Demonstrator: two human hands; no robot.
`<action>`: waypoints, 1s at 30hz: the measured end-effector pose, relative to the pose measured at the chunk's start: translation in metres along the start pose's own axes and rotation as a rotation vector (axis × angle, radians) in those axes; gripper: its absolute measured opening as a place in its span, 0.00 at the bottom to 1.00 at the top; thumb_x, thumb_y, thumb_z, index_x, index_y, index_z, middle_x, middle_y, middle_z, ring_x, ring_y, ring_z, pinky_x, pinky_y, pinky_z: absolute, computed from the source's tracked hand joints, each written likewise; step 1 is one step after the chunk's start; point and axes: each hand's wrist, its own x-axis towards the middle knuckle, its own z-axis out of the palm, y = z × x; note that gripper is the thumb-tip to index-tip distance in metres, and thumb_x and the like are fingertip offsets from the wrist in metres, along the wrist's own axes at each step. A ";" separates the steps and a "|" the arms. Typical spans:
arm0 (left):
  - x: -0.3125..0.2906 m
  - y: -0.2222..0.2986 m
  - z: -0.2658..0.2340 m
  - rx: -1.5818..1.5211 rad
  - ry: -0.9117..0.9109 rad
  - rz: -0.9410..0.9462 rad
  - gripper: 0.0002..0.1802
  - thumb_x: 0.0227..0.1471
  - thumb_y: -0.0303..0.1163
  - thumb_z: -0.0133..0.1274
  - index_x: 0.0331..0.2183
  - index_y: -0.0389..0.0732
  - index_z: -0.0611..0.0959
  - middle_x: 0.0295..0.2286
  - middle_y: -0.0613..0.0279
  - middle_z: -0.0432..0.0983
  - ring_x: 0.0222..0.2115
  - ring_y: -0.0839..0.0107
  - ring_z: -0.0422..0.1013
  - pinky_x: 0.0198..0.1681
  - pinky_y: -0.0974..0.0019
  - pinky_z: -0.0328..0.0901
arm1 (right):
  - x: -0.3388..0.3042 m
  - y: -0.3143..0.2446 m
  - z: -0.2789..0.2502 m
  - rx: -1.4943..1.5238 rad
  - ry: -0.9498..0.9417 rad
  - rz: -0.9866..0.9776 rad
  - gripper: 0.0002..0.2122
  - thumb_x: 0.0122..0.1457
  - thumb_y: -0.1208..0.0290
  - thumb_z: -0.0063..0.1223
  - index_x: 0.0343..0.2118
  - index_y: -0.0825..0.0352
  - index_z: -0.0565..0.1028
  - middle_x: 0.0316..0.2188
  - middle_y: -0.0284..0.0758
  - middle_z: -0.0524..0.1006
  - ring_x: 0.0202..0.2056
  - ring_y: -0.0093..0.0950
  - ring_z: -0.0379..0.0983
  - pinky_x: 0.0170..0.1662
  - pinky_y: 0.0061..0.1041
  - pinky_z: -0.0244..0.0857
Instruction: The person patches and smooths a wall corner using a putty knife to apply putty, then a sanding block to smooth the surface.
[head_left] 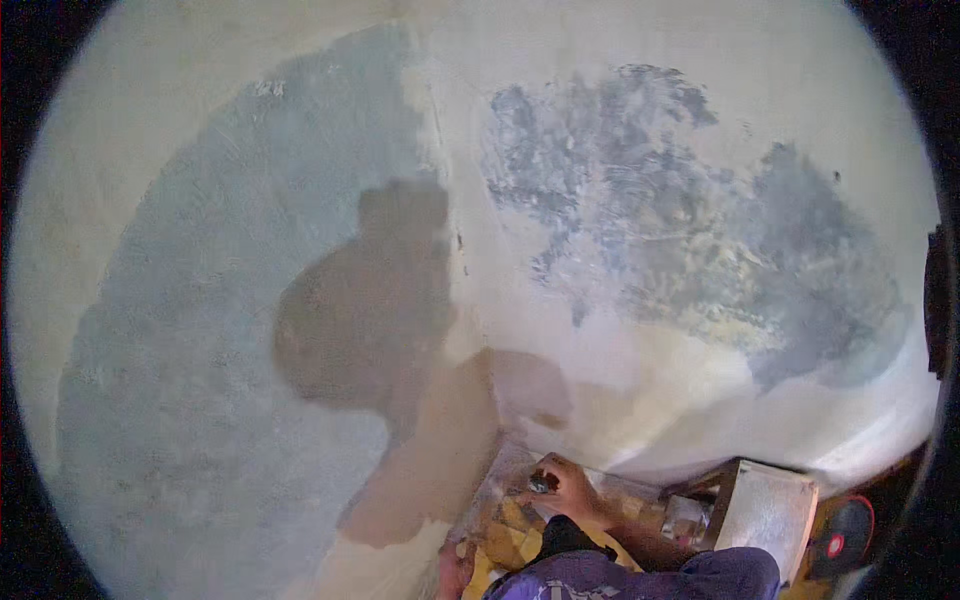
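Note:
My right hand is bent in near the foot of the wall corner, its fingers curled round a small dark, shiny object whose kind I cannot make out. Lower down and to the left, my left hand is close to the base of the left wall. Only part of that hand shows, and its fingers are too small and dim to read. Between and below the hands lies a yellowish-brown patterned surface.
Grey-blue patches cover much of the left wall and part of the right wall. My shadow falls across the corner. To the right stand a pale flat panel and a dark round object with a red rim. A dark upright object is at the far right.

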 end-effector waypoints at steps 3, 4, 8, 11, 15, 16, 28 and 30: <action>0.004 0.032 -0.011 -0.073 -0.027 0.091 0.16 0.50 0.28 0.55 0.42 0.36 0.77 0.38 0.50 0.77 0.40 0.59 0.73 0.45 0.59 0.65 | -0.013 -0.020 -0.019 0.133 -0.016 0.552 0.11 0.53 0.66 0.61 0.30 0.66 0.71 0.30 0.35 0.73 0.27 0.25 0.71 0.28 0.26 0.66; 0.003 0.027 -0.012 -0.074 -0.041 0.103 0.16 0.50 0.28 0.55 0.42 0.36 0.77 0.38 0.50 0.77 0.40 0.59 0.73 0.45 0.59 0.65 | -0.015 -0.029 -0.023 0.130 0.002 0.556 0.11 0.53 0.66 0.61 0.30 0.66 0.71 0.30 0.35 0.73 0.27 0.25 0.71 0.28 0.26 0.66; 0.009 -0.029 -0.013 -0.012 -0.125 0.118 0.21 0.53 0.37 0.52 0.47 0.38 0.75 0.42 0.49 0.72 0.47 0.59 0.67 0.52 0.62 0.58 | -0.027 -0.038 -0.040 0.976 0.498 0.474 0.10 0.54 0.72 0.57 0.26 0.67 0.66 0.27 0.37 0.73 0.26 0.31 0.74 0.27 0.32 0.73; 0.011 -0.042 -0.016 0.022 -0.215 0.150 0.21 0.52 0.34 0.53 0.48 0.39 0.74 0.44 0.50 0.72 0.47 0.59 0.67 0.51 0.61 0.58 | -0.024 -0.054 -0.062 1.107 0.408 0.340 0.08 0.54 0.76 0.57 0.29 0.67 0.67 0.28 0.35 0.74 0.27 0.27 0.74 0.27 0.27 0.72; 0.013 -0.012 -0.021 0.041 -0.118 0.328 0.17 0.49 0.32 0.55 0.41 0.35 0.76 0.39 0.44 0.74 0.41 0.48 0.71 0.46 0.54 0.63 | -0.029 -0.056 -0.068 1.005 0.300 0.515 0.07 0.52 0.77 0.59 0.31 0.68 0.70 0.28 0.33 0.74 0.25 0.23 0.73 0.27 0.24 0.70; 0.015 -0.005 -0.023 0.046 -0.121 0.324 0.17 0.49 0.32 0.55 0.41 0.35 0.76 0.39 0.44 0.74 0.41 0.48 0.71 0.46 0.54 0.63 | -0.030 -0.060 -0.067 0.684 0.283 0.526 0.09 0.50 0.74 0.62 0.31 0.68 0.72 0.29 0.32 0.74 0.27 0.22 0.73 0.29 0.23 0.69; 0.044 0.021 -0.034 0.081 -0.145 0.056 0.17 0.52 0.26 0.53 0.46 0.39 0.76 0.45 0.55 0.73 0.42 0.63 0.70 0.48 0.61 0.61 | 0.043 -0.022 -0.074 0.290 0.347 0.086 0.12 0.55 0.70 0.57 0.20 0.66 0.66 0.22 0.28 0.67 0.24 0.18 0.59 0.29 0.18 0.55; 0.045 0.032 -0.028 0.147 -0.073 0.038 0.17 0.53 0.34 0.53 0.40 0.32 0.76 0.34 0.43 0.76 0.38 0.55 0.72 0.43 0.59 0.64 | 0.055 0.003 -0.081 0.215 0.305 -0.002 0.19 0.57 0.58 0.55 0.18 0.67 0.66 0.15 0.28 0.65 0.17 0.19 0.58 0.22 0.18 0.53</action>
